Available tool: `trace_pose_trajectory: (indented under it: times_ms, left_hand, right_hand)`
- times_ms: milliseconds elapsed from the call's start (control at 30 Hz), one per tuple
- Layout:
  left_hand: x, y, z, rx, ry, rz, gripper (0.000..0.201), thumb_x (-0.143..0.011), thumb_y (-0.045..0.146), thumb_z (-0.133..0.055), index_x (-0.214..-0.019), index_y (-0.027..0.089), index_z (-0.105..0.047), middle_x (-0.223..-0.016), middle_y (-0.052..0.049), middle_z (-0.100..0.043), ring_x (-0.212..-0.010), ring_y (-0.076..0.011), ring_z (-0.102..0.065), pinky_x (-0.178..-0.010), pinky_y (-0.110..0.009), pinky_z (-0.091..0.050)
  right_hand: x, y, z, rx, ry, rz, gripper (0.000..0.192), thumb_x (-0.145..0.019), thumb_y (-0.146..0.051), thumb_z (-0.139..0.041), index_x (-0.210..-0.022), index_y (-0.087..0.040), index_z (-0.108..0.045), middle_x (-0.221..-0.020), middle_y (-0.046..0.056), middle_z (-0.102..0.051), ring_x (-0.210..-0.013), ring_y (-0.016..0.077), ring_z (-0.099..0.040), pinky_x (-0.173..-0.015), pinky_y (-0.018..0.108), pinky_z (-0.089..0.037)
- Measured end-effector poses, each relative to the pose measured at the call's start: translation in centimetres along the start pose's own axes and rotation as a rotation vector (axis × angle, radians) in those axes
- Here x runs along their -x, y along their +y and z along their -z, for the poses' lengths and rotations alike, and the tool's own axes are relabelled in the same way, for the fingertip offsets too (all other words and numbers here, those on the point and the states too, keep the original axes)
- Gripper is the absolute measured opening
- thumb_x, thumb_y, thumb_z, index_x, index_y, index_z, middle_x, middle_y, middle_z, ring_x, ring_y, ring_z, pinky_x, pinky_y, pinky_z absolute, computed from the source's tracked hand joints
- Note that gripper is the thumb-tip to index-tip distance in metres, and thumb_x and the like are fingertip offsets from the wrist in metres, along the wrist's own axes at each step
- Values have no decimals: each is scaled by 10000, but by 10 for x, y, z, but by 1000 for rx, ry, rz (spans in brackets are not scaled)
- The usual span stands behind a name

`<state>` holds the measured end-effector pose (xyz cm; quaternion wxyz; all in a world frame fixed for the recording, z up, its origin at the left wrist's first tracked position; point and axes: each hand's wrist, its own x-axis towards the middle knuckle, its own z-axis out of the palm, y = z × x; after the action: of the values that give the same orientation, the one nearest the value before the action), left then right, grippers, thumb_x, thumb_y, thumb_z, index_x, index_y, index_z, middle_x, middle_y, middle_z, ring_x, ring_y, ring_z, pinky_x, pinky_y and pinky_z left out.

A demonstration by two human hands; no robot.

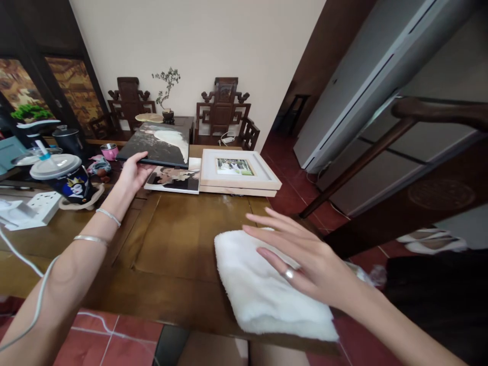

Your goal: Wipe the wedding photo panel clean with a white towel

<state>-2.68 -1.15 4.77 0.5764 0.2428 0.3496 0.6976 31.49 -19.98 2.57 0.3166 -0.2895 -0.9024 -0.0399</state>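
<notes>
Two picture pieces are stacked at the upper middle of the frame: a dark photo panel [158, 144] showing a figure in a white dress, lifted at a slight tilt, and beneath it a smaller photo print [173, 180] lying flat on the worktop [179, 244]. Just to their right a pale wooden frame [238, 173] with a small photograph at its centre is seen resting on another pale board. A white fluffy cloth [263, 290] is spread at the lower middle of the frame, its near edge overhanging the worktop's front edge.

Bare brown wood is left open between the cloth and the pictures, across the middle of the frame. At the upper left the surface is crowded by a lidded cup [64, 178], a white power strip [38, 208] and a pink bowl [109, 151]; red floor tiles show past the worktop's right edge.

The left hand [133, 173] is curled around the near left edge of the dark photo panel, thumb on top, and the panel is held by it. The right hand [301, 254] is spread wide and flat, fingers extended, over the right part of the cloth; whether it presses on the cloth or hovers just above it cannot be told, and nothing is gripped by it.
</notes>
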Motion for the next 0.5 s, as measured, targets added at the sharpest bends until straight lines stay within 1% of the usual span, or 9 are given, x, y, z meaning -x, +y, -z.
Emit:
trace_pose_trajectory:
  times_ms: [67,133,200,267,300,333,400,433,500]
  left_hand:
    - [20,11,-1,-4,-27,-46,153,-808,42,-466,-818,141,-582,-728,-32,-683,-730,-139,-679,-817,-302,-548]
    - [43,20,-2,18,-46,-79,151,-811,48,-462,-821,134,-587,-754,-38,-694,-724,-136,-679,-820,-300,-545]
    - [68,25,-2,34,-69,-87,144,-809,59,-469,-839,129,-592,-790,-44,-703,-743,-139,-682,-818,-290,-544]
    - [93,26,-1,12,-32,-70,148,-809,80,-477,-857,147,-600,-796,-28,-705,-745,-129,-682,-802,-259,-543]
    - [106,26,0,6,-17,-71,157,-806,86,-480,-869,156,-605,-798,-17,-706,-750,-126,-682,-794,-245,-543]
    - [119,26,1,-5,-5,-77,153,-799,95,-492,-869,162,-610,-789,-10,-706,-747,-126,-683,-781,-233,-546]
    - [143,23,4,-30,0,-86,150,-781,119,-513,-872,166,-623,-792,-11,-713,-763,-147,-686,-770,-240,-553]
    - [155,22,6,-57,0,-65,151,-779,140,-522,-882,167,-630,-795,-17,-717,-789,-165,-688,-776,-256,-555]
    - [177,19,11,-149,76,8,142,-784,214,-528,-870,188,-638,-742,-19,-718,-786,-197,-693,-743,-282,-566]
  right_hand:
    - [25,-13,5,-13,-2,-74,500,-873,-219,-524,-1358,-308,-442,-1224,40,-621,-1198,256,-528,-1016,504,-465]
    - [45,-26,2,-11,-55,-74,527,-854,-267,-566,-1364,-314,-437,-1247,37,-604,-1205,266,-519,-1000,492,-485]
    - [60,-39,-6,2,-145,-59,604,-827,-340,-610,-1392,-295,-399,-1286,45,-573,-1235,275,-488,-998,480,-487]
    - [72,-49,-16,32,-219,-76,707,-804,-417,-626,-1428,-246,-341,-1354,75,-505,-1275,288,-435,-995,474,-485]
    - [77,-51,-22,53,-231,-93,731,-805,-430,-620,-1438,-222,-319,-1384,91,-469,-1290,294,-413,-996,479,-479]
    - [82,-53,-27,75,-223,-110,714,-821,-409,-602,-1441,-207,-311,-1400,100,-447,-1298,294,-402,-999,485,-471]
    - [92,-52,-35,105,-158,-134,597,-866,-286,-530,-1425,-208,-336,-1389,97,-466,-1286,272,-426,-1005,488,-458]
    - [97,-50,-37,113,-116,-140,549,-873,-220,-488,-1407,-214,-362,-1364,90,-500,-1265,256,-456,-1002,479,-460]
    - [106,-45,-38,131,-39,-157,498,-867,-147,-429,-1359,-217,-417,-1289,82,-575,-1205,236,-523,-975,449,-481]
